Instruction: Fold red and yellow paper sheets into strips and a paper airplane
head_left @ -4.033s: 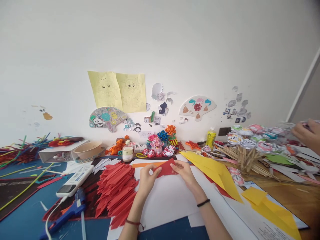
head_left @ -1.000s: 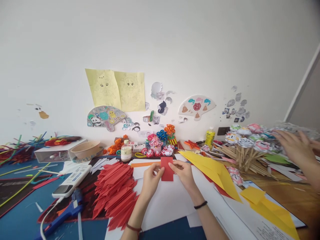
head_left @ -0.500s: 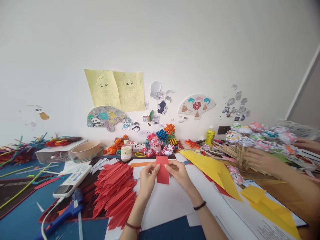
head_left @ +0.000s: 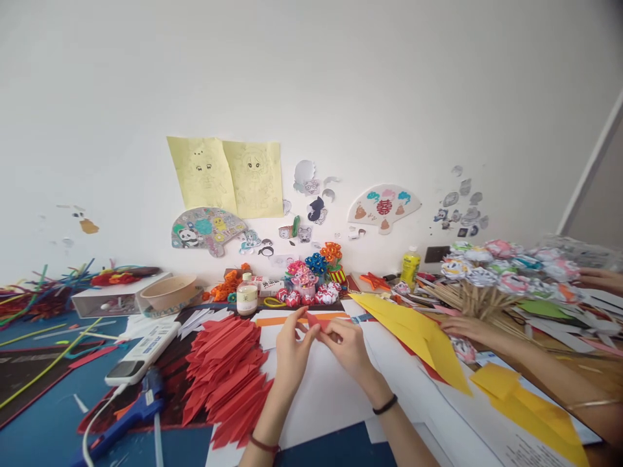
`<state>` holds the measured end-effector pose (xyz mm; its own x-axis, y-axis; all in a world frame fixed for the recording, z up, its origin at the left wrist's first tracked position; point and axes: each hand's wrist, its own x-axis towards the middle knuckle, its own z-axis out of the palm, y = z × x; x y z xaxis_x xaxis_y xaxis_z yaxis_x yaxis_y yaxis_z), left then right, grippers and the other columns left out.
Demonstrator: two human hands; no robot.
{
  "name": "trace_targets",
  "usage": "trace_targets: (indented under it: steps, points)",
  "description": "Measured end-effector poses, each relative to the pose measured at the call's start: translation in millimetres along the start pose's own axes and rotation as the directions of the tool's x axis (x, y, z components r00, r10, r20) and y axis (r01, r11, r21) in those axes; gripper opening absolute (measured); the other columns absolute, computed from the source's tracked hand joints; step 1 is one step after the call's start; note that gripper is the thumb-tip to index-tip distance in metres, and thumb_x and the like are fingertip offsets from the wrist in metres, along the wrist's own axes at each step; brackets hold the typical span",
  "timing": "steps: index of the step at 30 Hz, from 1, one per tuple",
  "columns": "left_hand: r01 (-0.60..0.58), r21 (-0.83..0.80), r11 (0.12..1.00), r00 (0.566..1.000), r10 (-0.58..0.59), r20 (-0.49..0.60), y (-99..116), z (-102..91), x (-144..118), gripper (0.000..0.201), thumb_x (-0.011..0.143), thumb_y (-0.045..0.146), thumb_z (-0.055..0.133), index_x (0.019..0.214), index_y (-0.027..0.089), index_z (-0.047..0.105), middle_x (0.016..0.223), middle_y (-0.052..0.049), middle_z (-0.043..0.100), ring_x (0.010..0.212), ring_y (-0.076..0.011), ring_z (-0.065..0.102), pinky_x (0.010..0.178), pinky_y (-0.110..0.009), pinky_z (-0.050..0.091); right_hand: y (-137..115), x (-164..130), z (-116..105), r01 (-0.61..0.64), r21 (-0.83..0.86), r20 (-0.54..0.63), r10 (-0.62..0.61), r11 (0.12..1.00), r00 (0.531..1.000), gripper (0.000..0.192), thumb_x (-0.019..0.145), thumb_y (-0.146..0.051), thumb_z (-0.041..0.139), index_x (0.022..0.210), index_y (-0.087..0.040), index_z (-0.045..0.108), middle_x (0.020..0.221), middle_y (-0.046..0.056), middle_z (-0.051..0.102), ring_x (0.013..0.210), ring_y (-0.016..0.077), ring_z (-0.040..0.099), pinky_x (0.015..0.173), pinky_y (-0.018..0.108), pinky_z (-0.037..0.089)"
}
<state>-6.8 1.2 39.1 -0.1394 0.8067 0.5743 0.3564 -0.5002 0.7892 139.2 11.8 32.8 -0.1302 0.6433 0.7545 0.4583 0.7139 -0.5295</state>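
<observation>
Between my two hands is a small piece of red paper (head_left: 314, 320), folded at the top and partly hidden by my fingers. My left hand (head_left: 293, 347) pinches its left side with thumb and forefinger. On the other side, the fingers of my right hand (head_left: 346, 344) are bent and closed on the paper. Both hands are above white sheets of paper (head_left: 326, 395). Left of them lies a pile of folded red paper pieces (head_left: 226, 370).
A blue glue gun (head_left: 141, 408) and a white power strip (head_left: 143, 353) lie at left. Yellow paper (head_left: 413, 331) is on the right. A co-worker's hand (head_left: 467, 327) reaches in near a bunch of wrapped paper flowers (head_left: 506, 266). A glue bottle (head_left: 246, 295) stands behind.
The red paper was a flat upright rectangle and is now folded smaller between my fingers. My hands have drawn closer together. The co-worker's hand has moved down from the flower stems.
</observation>
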Motion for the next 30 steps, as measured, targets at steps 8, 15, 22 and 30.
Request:
trace_targets:
  steps: [8, 15, 22, 30]
  points:
    - [-0.018, -0.093, 0.995, 0.996, 0.026, 0.081, 1, 0.9, -1, 0.047, 0.080, 0.040, 0.065, 0.125, 0.025, 0.059, 0.113, -0.009, 0.068, 0.094, -0.0213, 0.061, 0.077, -0.032, 0.045, -1, -4, 1, 0.213, -0.260, -0.019, -0.225, 0.942, 0.974, 0.035, 0.092, -0.021, 0.050, 0.057, -0.019, 0.049, 0.057, 0.000, 0.051, 0.054, 0.0133, 0.044, 0.053, 0.028, 0.031]
    - [0.042, -0.145, 0.988, 0.998, -0.034, 0.062, 5, -5.2, 2, 0.038, 0.081, 0.042, 0.064, 0.114, 0.022, 0.065, 0.111, -0.008, 0.069, 0.095, -0.0225, 0.062, 0.078, -0.031, 0.043, -12, 5, -3, 0.043, 0.025, 0.038, -0.044, 0.999, 0.998, 0.011, 0.084, -0.030, 0.064, 0.091, -0.022, 0.067, 0.092, 0.006, 0.068, 0.088, 0.0208, 0.062, 0.076, 0.032, 0.049]
    - [0.130, -0.264, 0.956, 0.991, -0.125, 0.038, -2, -6.1, 3, 0.037, 0.076, 0.041, 0.069, 0.105, 0.018, 0.066, 0.097, -0.007, 0.071, 0.089, -0.0206, 0.062, 0.080, -0.030, 0.045, -3, 8, -2, -0.362, 0.370, 0.274, 0.271, 0.856, 0.923, 0.045, 0.073, -0.039, 0.075, 0.114, -0.021, 0.065, 0.101, 0.008, 0.072, 0.094, 0.0255, 0.067, 0.084, 0.041, 0.054]
    - [0.096, -0.340, 0.935, 0.995, -0.084, 0.049, 5, -7.5, 3, 0.027, 0.081, 0.040, 0.064, 0.097, 0.017, 0.065, 0.096, -0.007, 0.071, 0.090, -0.0204, 0.062, 0.079, -0.029, 0.044, -5, 6, -1, -0.410, 0.489, 0.319, 0.280, 0.770, 0.905, 0.038, 0.073, -0.045, 0.074, 0.099, -0.017, 0.073, 0.088, 0.009, 0.074, 0.084, 0.0256, 0.070, 0.080, 0.041, 0.055]
